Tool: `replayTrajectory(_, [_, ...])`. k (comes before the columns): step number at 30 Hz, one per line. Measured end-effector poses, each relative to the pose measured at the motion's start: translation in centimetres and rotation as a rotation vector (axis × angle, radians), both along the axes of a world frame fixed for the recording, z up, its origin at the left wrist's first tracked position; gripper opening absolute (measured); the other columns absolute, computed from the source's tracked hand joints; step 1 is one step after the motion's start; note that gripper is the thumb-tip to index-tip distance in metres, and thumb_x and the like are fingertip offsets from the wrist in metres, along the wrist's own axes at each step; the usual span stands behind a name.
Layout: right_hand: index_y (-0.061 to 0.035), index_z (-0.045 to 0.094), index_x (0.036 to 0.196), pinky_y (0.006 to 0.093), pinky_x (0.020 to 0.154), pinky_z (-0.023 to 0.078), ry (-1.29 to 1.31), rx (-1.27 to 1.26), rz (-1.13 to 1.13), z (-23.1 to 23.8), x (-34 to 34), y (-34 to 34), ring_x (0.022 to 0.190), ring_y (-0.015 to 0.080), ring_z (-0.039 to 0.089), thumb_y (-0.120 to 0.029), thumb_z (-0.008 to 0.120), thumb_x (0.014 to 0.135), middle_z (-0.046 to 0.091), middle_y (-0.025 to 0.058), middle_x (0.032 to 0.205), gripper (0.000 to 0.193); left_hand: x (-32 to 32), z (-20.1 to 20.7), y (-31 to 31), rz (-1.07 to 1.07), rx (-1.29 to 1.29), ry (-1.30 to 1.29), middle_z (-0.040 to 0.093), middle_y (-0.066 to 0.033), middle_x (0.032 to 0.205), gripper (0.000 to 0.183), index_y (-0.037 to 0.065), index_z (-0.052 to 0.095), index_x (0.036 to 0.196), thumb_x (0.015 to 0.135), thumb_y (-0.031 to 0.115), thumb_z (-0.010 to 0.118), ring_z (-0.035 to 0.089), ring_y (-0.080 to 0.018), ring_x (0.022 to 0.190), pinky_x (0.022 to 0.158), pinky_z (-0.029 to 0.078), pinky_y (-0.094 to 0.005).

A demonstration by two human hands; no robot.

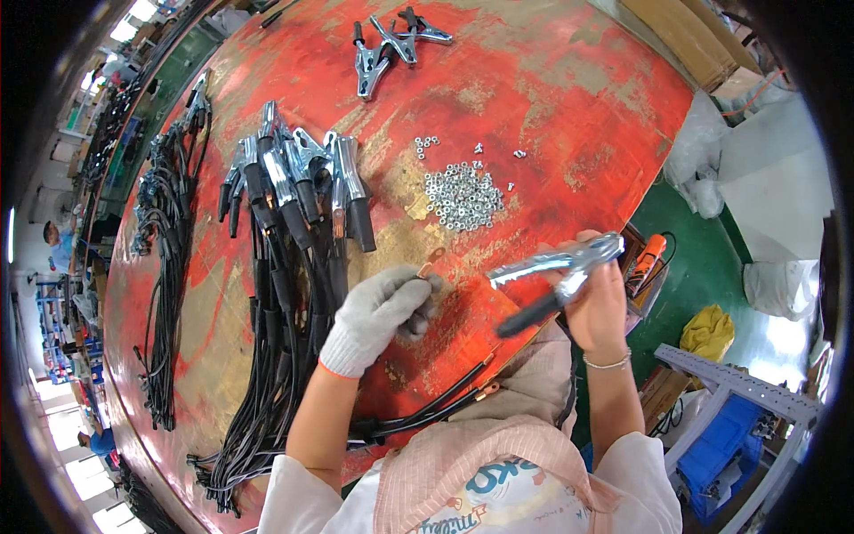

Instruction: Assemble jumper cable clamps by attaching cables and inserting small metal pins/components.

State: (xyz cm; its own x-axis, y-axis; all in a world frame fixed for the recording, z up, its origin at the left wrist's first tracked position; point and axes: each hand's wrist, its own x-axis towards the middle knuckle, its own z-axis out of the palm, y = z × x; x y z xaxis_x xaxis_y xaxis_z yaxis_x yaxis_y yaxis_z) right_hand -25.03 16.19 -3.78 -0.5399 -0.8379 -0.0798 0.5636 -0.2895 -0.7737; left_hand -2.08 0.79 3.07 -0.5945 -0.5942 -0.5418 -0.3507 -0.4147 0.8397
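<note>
My left hand [381, 313], in a pale knitted glove, is closed with thumb and fingers together. A copper cable lug [433, 259] sticks up out of its pinch; whatever lies below the lug is hidden by the glove. To the right, my bare right hand [598, 307] grips a silver metal spring clamp [569, 258]. One black-sleeved handle [531, 315] of the clamp points down and left. Between and beyond the hands lies a heap of small metal nuts [464, 196]. Black cables with copper lugs [487, 390] rest at the table edge near my body.
A bundle of black cables with clamps attached [294, 214] lies left of my left hand, and another cable bundle [169, 214] farther left. Several loose clamps [391, 49] lie at the far side of the red, worn table [569, 107]. An orange-handled tool [649, 258] stands beyond the right edge.
</note>
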Motion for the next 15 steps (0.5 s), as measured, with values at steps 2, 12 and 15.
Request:
replayTrajectory(2, [-0.0023,0.045,0.127,0.0411,0.099,0.044,0.049,-0.058,0.004,0.5,1.4,-1.5,0.116,0.0267,0.057,-0.009,0.052,0.097,0.058,0.0147,0.122,0.032,-0.1,-0.4,0.3,-0.056,0.093,-0.019,0.06,0.0001,0.072,0.028,0.002,0.063,0.106,0.095,0.026,0.055,0.053,-0.0064,0.055,0.048,0.04,-0.0205])
replayTrajectory(12, [-0.0002,0.042,0.125,0.0508,0.091,0.053,0.183,0.043,0.149,3.0,4.2,-2.9,0.112,0.0379,0.059,-0.037,0.068,0.088,0.059,0.0141,0.111,0.059,-0.3,-1.4,1.3,-0.252,-0.216,-0.134,0.061,-0.0043,0.064,0.03,0.003,0.067,0.086,0.09,0.033,0.064,0.053,-0.0087,0.057,0.055,0.045,-0.0273])
replayTrajectory(15, [0.0001,0.043,0.124,0.053,0.092,0.051,0.233,0.033,0.155,3.4,4.6,-2.9,0.111,0.0385,0.06,-0.037,0.069,0.087,0.059,0.0147,0.11,0.059,-0.1,-1.4,1.3,-0.259,-0.275,-0.158,0.061,-0.0072,0.063,0.034,0.004,0.067,0.084,0.09,0.037,0.062,0.056,-0.0113,0.057,0.056,0.046,-0.0299])
